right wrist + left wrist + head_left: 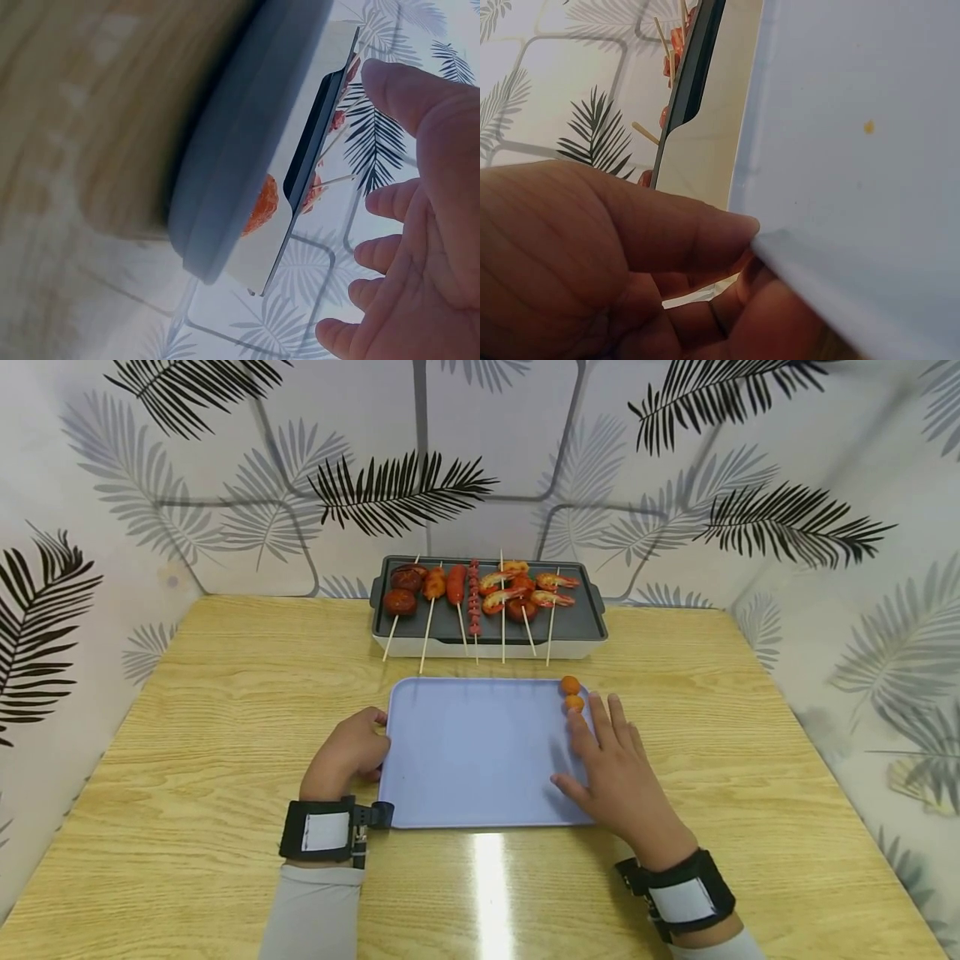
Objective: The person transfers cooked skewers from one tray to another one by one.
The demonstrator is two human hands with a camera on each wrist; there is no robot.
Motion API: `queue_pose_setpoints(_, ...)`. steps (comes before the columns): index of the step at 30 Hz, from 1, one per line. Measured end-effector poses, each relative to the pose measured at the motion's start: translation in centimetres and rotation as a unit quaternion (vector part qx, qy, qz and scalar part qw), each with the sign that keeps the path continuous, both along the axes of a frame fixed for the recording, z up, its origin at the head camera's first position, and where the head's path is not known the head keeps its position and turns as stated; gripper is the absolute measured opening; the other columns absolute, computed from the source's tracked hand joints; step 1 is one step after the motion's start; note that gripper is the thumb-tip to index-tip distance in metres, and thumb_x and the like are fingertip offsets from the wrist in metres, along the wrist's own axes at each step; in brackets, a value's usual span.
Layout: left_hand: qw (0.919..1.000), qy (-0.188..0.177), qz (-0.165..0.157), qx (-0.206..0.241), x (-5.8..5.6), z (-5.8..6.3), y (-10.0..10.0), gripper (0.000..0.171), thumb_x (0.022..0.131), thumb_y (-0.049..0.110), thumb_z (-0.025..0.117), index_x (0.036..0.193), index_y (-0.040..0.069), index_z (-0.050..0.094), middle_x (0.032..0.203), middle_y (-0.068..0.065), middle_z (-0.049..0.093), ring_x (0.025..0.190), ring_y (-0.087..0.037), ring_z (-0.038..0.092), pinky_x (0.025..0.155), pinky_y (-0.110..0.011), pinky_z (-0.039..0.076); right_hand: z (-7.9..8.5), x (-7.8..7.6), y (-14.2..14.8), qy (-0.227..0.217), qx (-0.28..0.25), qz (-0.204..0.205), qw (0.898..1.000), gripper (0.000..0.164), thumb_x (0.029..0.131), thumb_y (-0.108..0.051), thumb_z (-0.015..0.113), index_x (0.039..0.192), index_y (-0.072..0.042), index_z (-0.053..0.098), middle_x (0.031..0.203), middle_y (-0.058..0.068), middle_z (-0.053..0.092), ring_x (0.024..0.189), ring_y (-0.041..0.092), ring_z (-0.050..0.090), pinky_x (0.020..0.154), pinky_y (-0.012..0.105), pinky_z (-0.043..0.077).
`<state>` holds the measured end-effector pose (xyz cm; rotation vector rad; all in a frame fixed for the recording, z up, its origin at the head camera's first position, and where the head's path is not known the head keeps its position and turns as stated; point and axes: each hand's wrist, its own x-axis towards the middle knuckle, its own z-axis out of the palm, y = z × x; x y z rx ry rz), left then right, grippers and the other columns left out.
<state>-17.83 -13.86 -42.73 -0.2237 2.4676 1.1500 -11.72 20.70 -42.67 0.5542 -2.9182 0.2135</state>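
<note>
A pale lavender-blue tray (472, 760) lies on the wooden table. My left hand (347, 750) pinches its left edge; in the left wrist view the thumb is on the rim and curled fingers (769, 319) are underneath. My right hand (618, 781) is spread over the tray's right side, fingers extended, with nothing held in it. Two small orange balls, a far one (570, 685) and a nearer one (574, 703), sit at the far right corner, close to the right fingertips. The right wrist view shows the open hand (420, 195) beside the tray's edge (240, 142).
Behind the tray stands a grill with a dark plate (577, 620) and white base. It bears several skewers, among them a sausage (456, 585) and shrimp (555, 598). Some sticks overhang its front. A leaf-patterned curtain (480, 452) hangs behind the table (225, 710).
</note>
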Motion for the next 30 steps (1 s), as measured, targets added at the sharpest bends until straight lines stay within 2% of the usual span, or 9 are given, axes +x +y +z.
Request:
queue_pose_setpoints(7,1.0000,0.003,-0.005,-0.007,0.0,-0.2,-0.2,0.047,0.093,0.003,0.046,0.140,-0.002,0.045,0.092,-0.018,0.061,0.064,-0.023,0.061,0.053,-0.029,0.050,0.3,-0.5,-0.1,-0.006,-0.002,-0.005,1.000,0.089,0.085,-0.045,0.075,0.152,-0.003,0.033,0.160,0.028,0.013,0.148,0.045,0.003,0.108,0.068,0.024)
queue_pose_setpoints(14,0.9999,0.004,-0.009,-0.012,0.0,-0.1,-0.1,0.046,0.093,0.003,0.046,0.139,-0.001,0.046,0.092,-0.018,0.061,0.064,-0.022,0.060,0.053,-0.028,0.050,1.1,-1.2,-0.1,-0.001,-0.003,-0.011,1.000,0.096,0.085,-0.041,0.077,0.154,0.001,0.026,0.159,0.031,0.013,0.147,0.047,0.008,0.109,0.066,0.026)
queue_pose_setpoints(21,0.9999,0.005,-0.007,-0.010,-0.1,-0.1,-0.1,0.047,0.093,0.002,0.045,0.139,-0.001,0.046,0.093,-0.018,0.060,0.063,-0.023,0.059,0.052,-0.028,0.049,1.8,-2.0,-0.3,-0.012,-0.022,-0.015,1.000,0.091,0.087,-0.035,0.076,0.153,0.004,0.028,0.158,0.032,0.013,0.145,0.049,0.011,0.112,0.060,0.024)
queue_pose_setpoints(24,0.9999,0.004,-0.009,-0.008,-0.1,-0.1,-0.1,0.046,0.093,0.003,0.045,0.139,-0.001,0.046,0.094,-0.018,0.060,0.064,-0.023,0.060,0.053,-0.029,0.049,2.0,-2.3,-0.4,-0.015,-0.037,-0.020,0.999,0.090,0.087,-0.033,0.077,0.152,0.004,0.028,0.158,0.031,0.014,0.144,0.049,0.016,0.111,0.059,0.026)
queue_pose_setpoints(30,0.9999,0.001,-0.010,-0.007,-0.1,-0.1,-0.3,0.046,0.093,0.003,0.045,0.139,-0.001,0.045,0.093,-0.017,0.060,0.065,-0.023,0.059,0.053,-0.029,0.049,2.5,-3.4,-0.8,-0.019,-0.078,-0.025,0.996,0.088,0.087,-0.028,0.076,0.153,0.004,0.027,0.157,0.031,0.018,0.137,0.049,0.034,0.102,0.059,0.040)
